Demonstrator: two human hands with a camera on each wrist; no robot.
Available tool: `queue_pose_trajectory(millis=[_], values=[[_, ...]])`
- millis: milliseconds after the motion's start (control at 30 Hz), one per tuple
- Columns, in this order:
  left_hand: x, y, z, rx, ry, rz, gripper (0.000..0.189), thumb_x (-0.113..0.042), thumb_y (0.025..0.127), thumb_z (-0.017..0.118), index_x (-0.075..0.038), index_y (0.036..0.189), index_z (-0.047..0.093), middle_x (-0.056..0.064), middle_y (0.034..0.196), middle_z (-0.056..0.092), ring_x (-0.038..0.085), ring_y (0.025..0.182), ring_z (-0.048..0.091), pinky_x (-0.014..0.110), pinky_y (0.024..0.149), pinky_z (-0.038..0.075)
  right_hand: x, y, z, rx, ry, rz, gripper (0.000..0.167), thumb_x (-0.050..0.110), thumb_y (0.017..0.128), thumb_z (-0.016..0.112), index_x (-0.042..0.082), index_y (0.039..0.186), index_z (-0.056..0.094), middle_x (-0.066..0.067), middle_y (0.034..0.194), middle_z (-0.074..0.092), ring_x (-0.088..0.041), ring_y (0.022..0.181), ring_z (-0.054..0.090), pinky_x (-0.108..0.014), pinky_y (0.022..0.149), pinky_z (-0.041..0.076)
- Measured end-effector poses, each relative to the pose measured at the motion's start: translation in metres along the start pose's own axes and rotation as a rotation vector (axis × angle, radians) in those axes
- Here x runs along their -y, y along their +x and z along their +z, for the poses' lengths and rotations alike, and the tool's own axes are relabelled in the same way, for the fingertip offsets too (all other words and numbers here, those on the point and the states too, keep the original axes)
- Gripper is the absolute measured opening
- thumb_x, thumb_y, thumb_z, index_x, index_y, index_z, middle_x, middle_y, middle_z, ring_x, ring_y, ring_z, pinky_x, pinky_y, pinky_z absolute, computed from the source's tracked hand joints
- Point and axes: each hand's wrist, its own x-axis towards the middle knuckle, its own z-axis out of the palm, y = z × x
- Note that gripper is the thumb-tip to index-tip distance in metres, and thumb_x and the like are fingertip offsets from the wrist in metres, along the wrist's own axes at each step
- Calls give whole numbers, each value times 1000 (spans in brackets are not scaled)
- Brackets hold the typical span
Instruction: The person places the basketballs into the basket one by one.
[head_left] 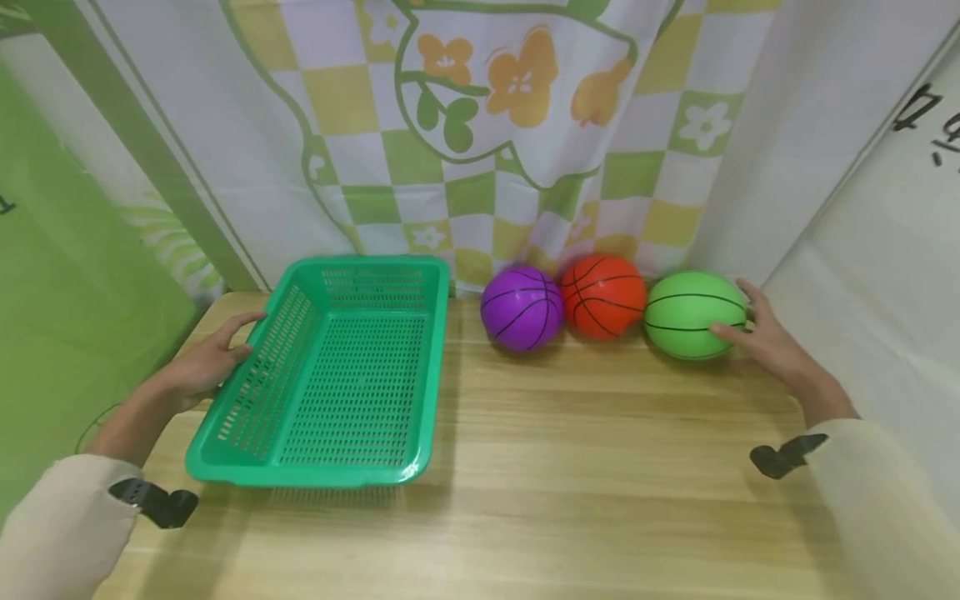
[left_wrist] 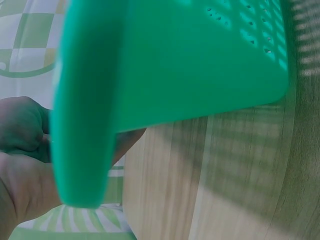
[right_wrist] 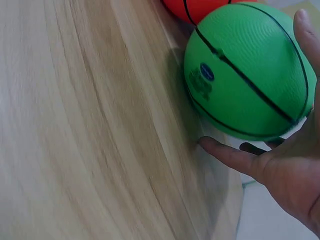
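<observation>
A green plastic basket (head_left: 431, 375) with slotted walls stands at the left of the wooden table. My left hand (head_left: 206, 362) is at its left rim, index finger stretched out to the edge. Seen from the left wrist, the rim (left_wrist: 85, 110) covers part of that hand, and a fingertip shows beyond it beside the outer wall. On the right, a green ball (head_left: 693, 312) with black lines rests on the table. Around its right side my right hand (head_left: 772, 342) is spread, thumb in front and fingers behind. The little finger (right_wrist: 227, 152) points out straight, near the tabletop.
A red ball (head_left: 603, 296) sits beside the green one, and a purple ball (head_left: 521, 308) is left of the red. Behind them hangs a patterned curtain (head_left: 472, 200). The wooden tabletop (head_left: 570, 475) extends in front, with a white sheet (head_left: 885, 275) to the right.
</observation>
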Motion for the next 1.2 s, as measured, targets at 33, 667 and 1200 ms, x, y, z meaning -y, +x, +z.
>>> queue_pose_trajectory(millis=[33,667,1200], values=[[0,0,0,-2,-1,-1,58,-14,111,24,-19,161,-5,21,102,60,29,81,68,50,69,58,1,3,2,-7,-24,2,95,26,105,53,23,155,-27,-34,155,-21,-62,139,-2,-71,104,27],[1,3,-2,20,-25,-1,58,-15,111,24,-20,161,-5,20,104,59,28,82,67,51,68,57,-4,15,10,-125,-67,1,100,31,101,62,17,159,-18,-31,160,-8,-57,140,10,-69,108,21],[0,3,-2,21,-7,-6,59,-15,112,25,-20,161,-6,22,106,59,29,85,67,53,71,56,-4,-7,0,-197,-165,-25,98,34,98,64,19,161,-10,-30,161,-7,-59,141,2,-77,105,6]])
